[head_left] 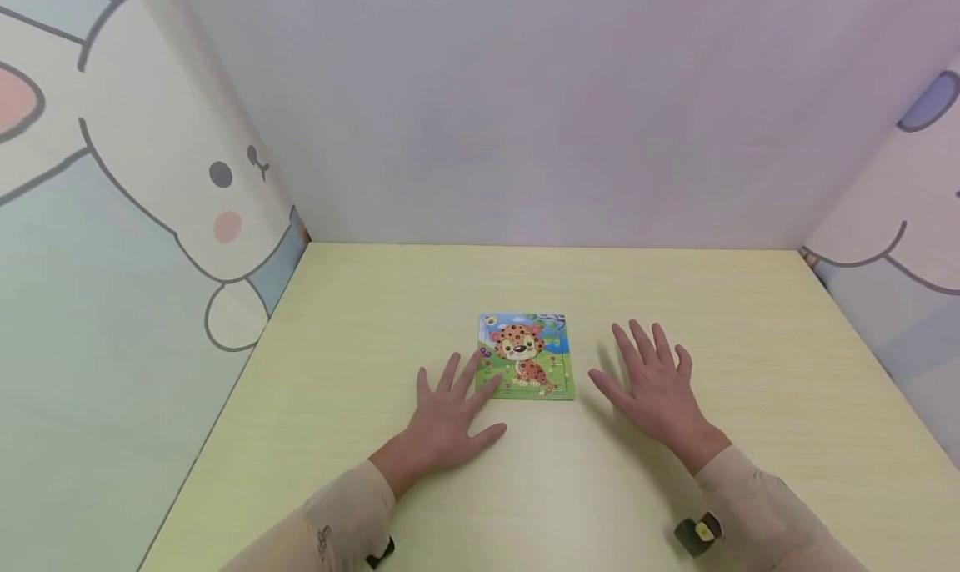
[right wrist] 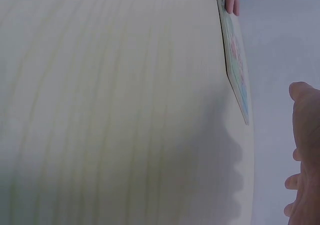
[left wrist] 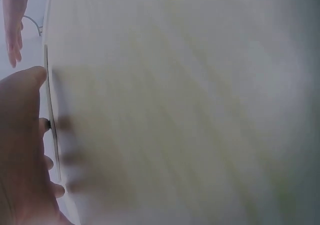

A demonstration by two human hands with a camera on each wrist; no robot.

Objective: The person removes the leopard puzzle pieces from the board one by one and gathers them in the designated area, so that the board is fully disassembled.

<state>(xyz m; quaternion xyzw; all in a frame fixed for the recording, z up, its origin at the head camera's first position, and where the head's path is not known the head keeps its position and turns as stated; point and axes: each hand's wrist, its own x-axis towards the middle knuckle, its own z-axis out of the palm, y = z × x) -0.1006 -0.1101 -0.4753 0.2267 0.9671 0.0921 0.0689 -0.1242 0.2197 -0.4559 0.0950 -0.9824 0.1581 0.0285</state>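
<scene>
A square picture puzzle board (head_left: 522, 351) with a spotted leopard cub on grass lies flat on the table. My left hand (head_left: 447, 419) is at its left side, fingers spread, with fingertips over the board's lower left edge. In the left wrist view the board (left wrist: 52, 112) appears edge-on beside the left fingers. Held above the table to the right of the board, my right hand (head_left: 654, 387) has its fingers spread and nothing in it. The right wrist view shows a gap between that hand (right wrist: 307, 160) and the board (right wrist: 235, 60).
The pale wooden table (head_left: 390, 297) meets a plain wall (head_left: 525, 122) at the back. Side walls with cartoon animals, such as the left one (head_left: 150, 305), flank it. Dark bands with small devices, one at the right cuff (head_left: 698, 534), show at both sleeves.
</scene>
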